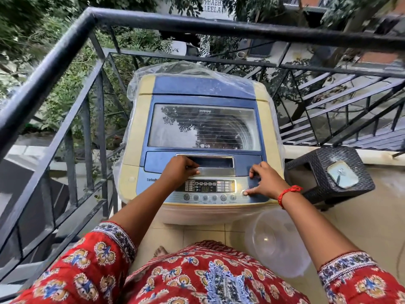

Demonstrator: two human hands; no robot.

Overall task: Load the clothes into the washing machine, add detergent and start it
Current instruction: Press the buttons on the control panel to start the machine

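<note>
Blue and cream, the washing machine (201, 139) sits against the black railing (65, 69) on the balcony, its lid (203, 126) down flat and clear plastic sheet (175, 69) pulled back over the rear. Through the glass window something dark shows, but reflections make it hard to say whether that is the laundry. The left hand (182, 166) rests at the lid's handle recess (210, 162), fingers curled loosely with nothing gripped, and it looks like a steadying hold or the end of pressing the lid shut. The right hand (263, 183) is spread over the right end of the control panel (206, 187), its fingers apart, thumb tip touching the round button (243, 192) at the far right of the row. That placement makes sense: with the lid closed, the panel is the next thing to work, and this button may well be power or start, though its label is too small to read. The display reads dim from here. A clear plastic tub (276, 242) lies on the tiled floor just beside the machine's front corner, with nothing visible inside, which suggests the clothes are already loaded. A dark woven stool (324, 172) stands to the right with a small pale object on top. No detergent is in sight, so whether it has gone in cannot be told.
</note>
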